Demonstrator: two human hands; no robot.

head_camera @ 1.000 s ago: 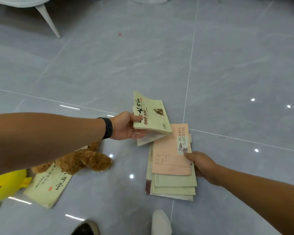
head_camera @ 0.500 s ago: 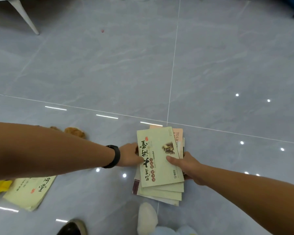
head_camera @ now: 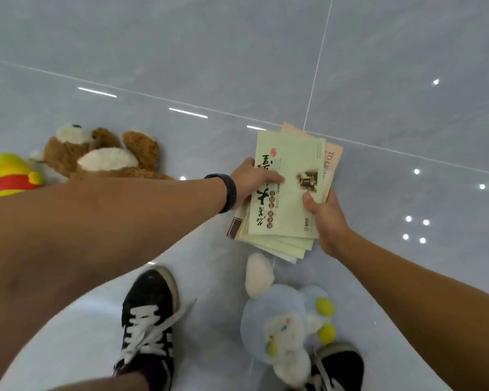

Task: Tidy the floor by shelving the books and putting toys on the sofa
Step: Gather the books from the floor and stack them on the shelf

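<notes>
Both hands are gripping the stack of books (head_camera: 285, 198), held above the grey tile floor (head_camera: 181, 52).
Your left hand (head_camera: 250, 180) is pinching its left edge, thumb on the pale green top cover; your right hand (head_camera: 326, 218) is clamping the right edge. Brown teddy bear (head_camera: 102, 155), yellow plush (head_camera: 10, 174) and blue plush (head_camera: 285, 328) are lying on the tiles near your black sneakers (head_camera: 150, 320).

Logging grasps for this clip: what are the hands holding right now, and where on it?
Both hands hold the stack of books: the left hand grips its left edge, thumb on the top cover; the right hand grips its right edge, thumb on top.
</notes>
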